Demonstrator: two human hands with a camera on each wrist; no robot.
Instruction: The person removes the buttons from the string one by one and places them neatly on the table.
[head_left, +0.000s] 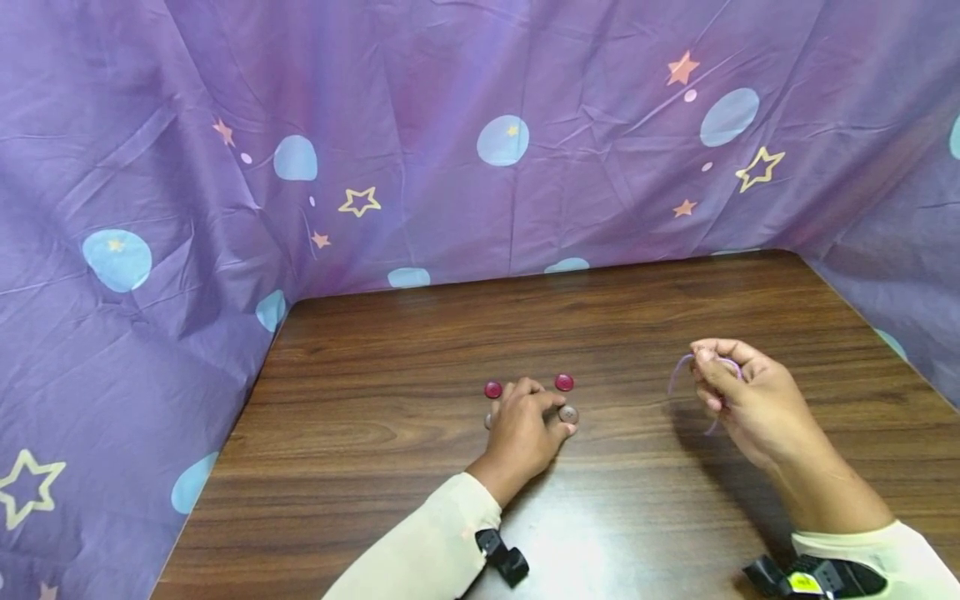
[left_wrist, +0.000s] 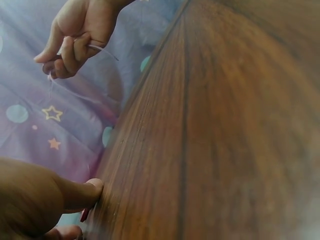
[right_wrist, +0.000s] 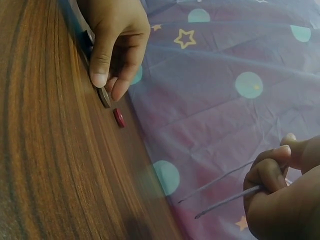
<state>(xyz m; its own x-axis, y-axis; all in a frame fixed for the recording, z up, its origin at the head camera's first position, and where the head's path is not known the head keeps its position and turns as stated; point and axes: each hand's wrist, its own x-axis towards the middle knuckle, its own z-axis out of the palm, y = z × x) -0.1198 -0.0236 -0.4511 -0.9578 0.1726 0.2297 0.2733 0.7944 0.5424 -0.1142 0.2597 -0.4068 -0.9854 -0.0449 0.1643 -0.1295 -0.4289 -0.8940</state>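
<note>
My left hand [head_left: 521, 427] rests low on the table, its thumb and index finger at opposite edges of a grey-brown button [head_left: 568, 414]. That button [right_wrist: 104, 97] lies flat, seen edge-on in the right wrist view. One dark red button [head_left: 564, 382] lies just beyond it, another red button [head_left: 492, 390] beyond the left fingers. A pale button [head_left: 488, 421] is mostly hidden by the left hand. Raised above the table at the right, my right hand [head_left: 753, 400] pinches a thin purple cord [head_left: 678, 367], whose ends [right_wrist: 215, 205] hang loose. A dark shape at its fingertips is unclear.
The brown wood-grain table [head_left: 360, 500] has its far edge against a purple curtain [head_left: 420, 125] printed with stars and dots. Curtain folds also hang at both sides. Black straps with small devices [head_left: 504, 557] sit on both wrists.
</note>
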